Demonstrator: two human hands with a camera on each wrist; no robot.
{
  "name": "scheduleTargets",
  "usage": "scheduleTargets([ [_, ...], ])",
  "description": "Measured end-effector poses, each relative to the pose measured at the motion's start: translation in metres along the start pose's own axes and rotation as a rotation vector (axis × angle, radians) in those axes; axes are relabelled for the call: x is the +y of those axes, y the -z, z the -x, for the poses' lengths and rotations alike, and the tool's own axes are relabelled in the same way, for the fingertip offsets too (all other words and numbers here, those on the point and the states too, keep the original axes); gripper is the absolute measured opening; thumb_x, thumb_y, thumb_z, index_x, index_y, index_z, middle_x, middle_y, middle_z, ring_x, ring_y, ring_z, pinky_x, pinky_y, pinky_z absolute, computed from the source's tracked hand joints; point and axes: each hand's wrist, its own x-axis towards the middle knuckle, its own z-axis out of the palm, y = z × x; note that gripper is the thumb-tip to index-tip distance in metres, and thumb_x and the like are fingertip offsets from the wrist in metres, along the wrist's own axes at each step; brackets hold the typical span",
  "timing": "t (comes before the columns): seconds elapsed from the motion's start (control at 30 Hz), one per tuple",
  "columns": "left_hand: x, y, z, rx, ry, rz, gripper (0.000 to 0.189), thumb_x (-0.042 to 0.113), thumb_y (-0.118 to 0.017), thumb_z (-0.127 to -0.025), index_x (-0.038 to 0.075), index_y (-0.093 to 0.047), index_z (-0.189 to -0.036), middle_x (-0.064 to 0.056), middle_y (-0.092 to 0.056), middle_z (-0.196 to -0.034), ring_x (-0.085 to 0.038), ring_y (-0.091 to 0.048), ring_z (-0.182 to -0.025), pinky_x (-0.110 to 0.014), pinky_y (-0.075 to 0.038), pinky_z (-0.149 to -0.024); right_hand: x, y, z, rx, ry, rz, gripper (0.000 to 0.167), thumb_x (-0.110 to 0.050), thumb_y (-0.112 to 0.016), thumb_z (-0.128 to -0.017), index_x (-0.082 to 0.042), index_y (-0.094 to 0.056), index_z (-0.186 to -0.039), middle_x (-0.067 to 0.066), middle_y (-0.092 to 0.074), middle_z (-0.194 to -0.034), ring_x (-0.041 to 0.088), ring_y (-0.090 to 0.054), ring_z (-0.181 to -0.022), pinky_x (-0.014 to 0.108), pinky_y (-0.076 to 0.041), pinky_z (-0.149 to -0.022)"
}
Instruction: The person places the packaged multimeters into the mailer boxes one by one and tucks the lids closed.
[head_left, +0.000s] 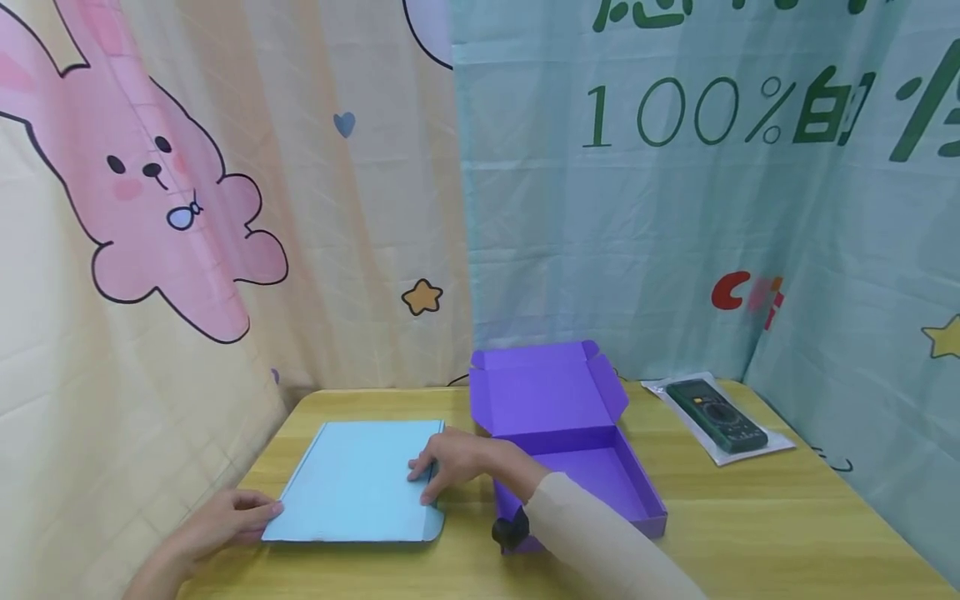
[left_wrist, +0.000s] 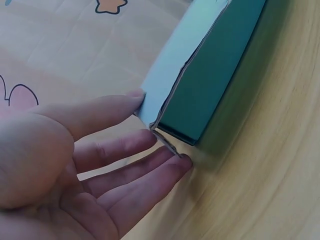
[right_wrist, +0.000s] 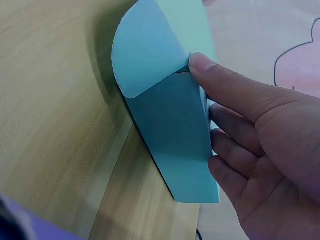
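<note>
Here, your left grip (head_left: 228, 521) pinches a corner of the blue box (head_left: 356, 483); your right grip (head_left: 459, 460), relaxed, touches its edge.

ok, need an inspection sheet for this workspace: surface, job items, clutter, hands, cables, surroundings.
Surface: wooden table.
Job's things: light blue box, lid down, rounded flap outside at its near right corner.
Clutter: open purple box; multimeter on or in plastic bag; unidentified black object.
Hands: left hand pinches the light blue box's near left corner; right hand touches its right edge.
Cables: thin dark line behind purple box; cable or print, can't tell.
Surroundings: printed curtains behind and on both sides.
</note>
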Motion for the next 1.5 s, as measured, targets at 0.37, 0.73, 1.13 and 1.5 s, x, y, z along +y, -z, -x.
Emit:
scheduleTargets([
  [0.37,-0.004,0.01,-0.002,-0.114,-0.005,0.097,0.024,0.013,-0.057,-0.107,-0.008,-0.065,-0.115,-0.006,-0.064,-0.109,-0.017,-0.064,-0.101,-0.031,-0.058,-0.087,-0.001,0.001,0.0,-0.006,-0.006,0.004,0.045,-0.038,-0.086,-0.086,-0.021,-0.076,-0.127,-0.01,-0.064,-0.136,0.008,-0.052,-0.133,0.02,-0.04,-0.107],
  [0.73,-0.018,0.014,-0.001,-0.195,-0.098,0.176,0.019,0.002,-0.055,-0.104,-0.003,-0.065,-0.12,-0.005,-0.062,-0.115,-0.014,-0.064,-0.104,-0.031,-0.056,-0.091,-0.001,-0.002,0.0,-0.02,-0.007,0.001,0.046,-0.038,-0.085,-0.087,-0.021,-0.075,-0.128,-0.01,-0.063,-0.137,0.008,-0.052,-0.133,0.02,-0.039,-0.108],
  [1.13,-0.027,0.019,0.0,-0.249,-0.179,0.221,0.025,-0.005,-0.055,-0.102,-0.005,-0.062,-0.126,0.0,-0.061,-0.128,-0.014,-0.061,-0.116,-0.031,-0.054,-0.095,0.0,0.003,0.001,-0.024,-0.023,-0.011,0.045,-0.038,-0.085,-0.087,-0.021,-0.076,-0.127,-0.011,-0.063,-0.138,0.007,-0.051,-0.133,0.019,-0.041,-0.106],
  [1.5,-0.029,0.018,-0.002,-0.257,-0.194,0.206,0.033,-0.005,-0.056,-0.101,-0.005,-0.056,-0.134,-0.007,-0.06,-0.128,-0.015,-0.063,-0.113,-0.032,-0.055,-0.095,-0.001,0.002,0.002,-0.013,-0.019,-0.021,0.044,-0.036,-0.086,-0.086,-0.02,-0.076,-0.126,-0.01,-0.064,-0.137,0.006,-0.052,-0.132,0.018,-0.041,-0.106],
])
